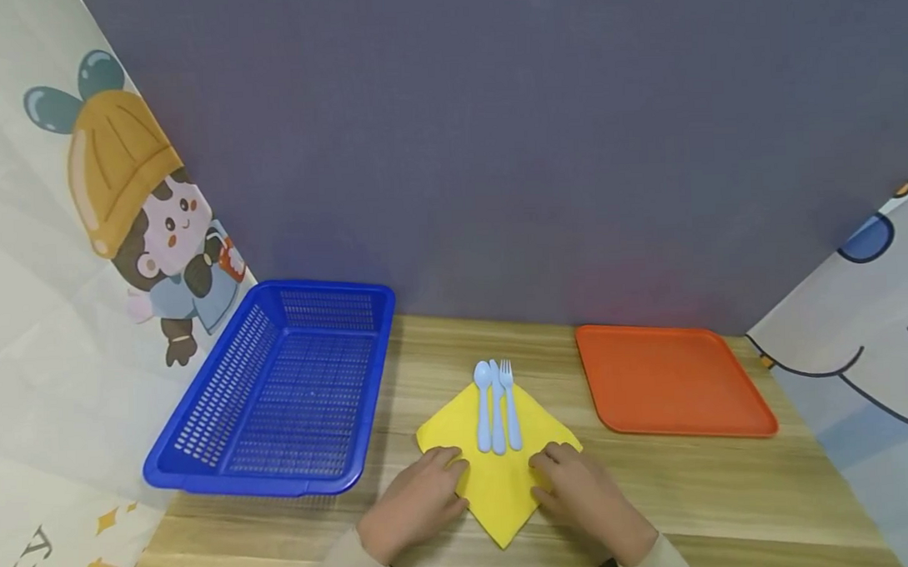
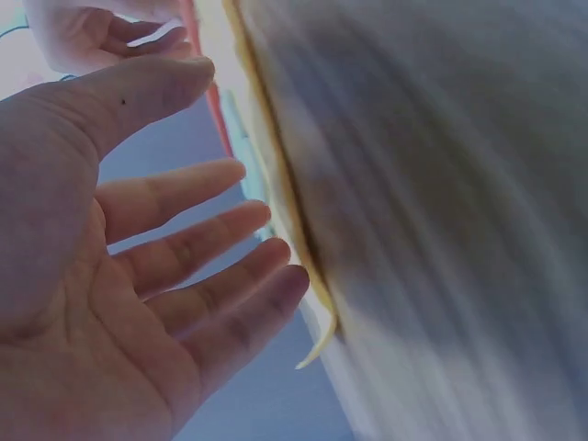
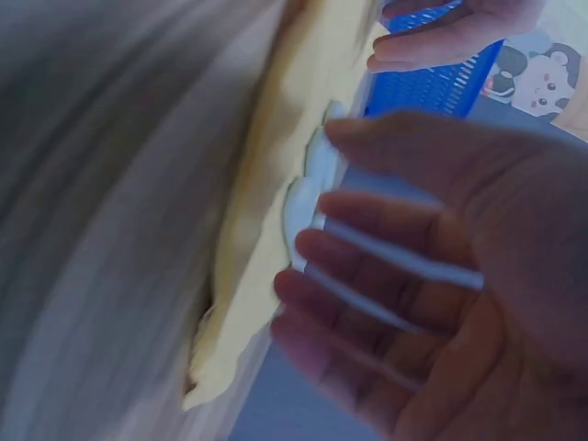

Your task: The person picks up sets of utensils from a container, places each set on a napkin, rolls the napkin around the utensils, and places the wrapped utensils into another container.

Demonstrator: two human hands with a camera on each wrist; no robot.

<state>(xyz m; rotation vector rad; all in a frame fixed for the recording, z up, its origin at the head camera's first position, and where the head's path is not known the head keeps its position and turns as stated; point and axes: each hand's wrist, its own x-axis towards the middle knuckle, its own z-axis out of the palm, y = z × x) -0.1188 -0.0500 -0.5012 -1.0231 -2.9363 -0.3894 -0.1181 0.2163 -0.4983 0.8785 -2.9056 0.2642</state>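
Note:
A yellow cloth napkin (image 1: 501, 499) lies on the table as a diamond, one corner toward me. On its far half rest a light blue spoon (image 1: 483, 408), a knife (image 1: 497, 411) and a fork (image 1: 511, 407), side by side with handles toward me. My left hand (image 1: 420, 497) is at the napkin's left edge, its fingertips right at the cloth. At the right edge my right hand (image 1: 585, 496) mirrors it. Both wrist views show spread, gently bent fingers, the left hand (image 2: 175, 248) and the right hand (image 3: 413, 266) with nothing between them.
To the left stands a blue plastic basket (image 1: 368, 403) with mesh walls. An orange tray (image 1: 675, 380) lies at the right on the wooden table (image 1: 426, 339). Behind rises a grey panel (image 1: 494, 149), with cartoon-printed sheets (image 1: 35, 331) at the sides.

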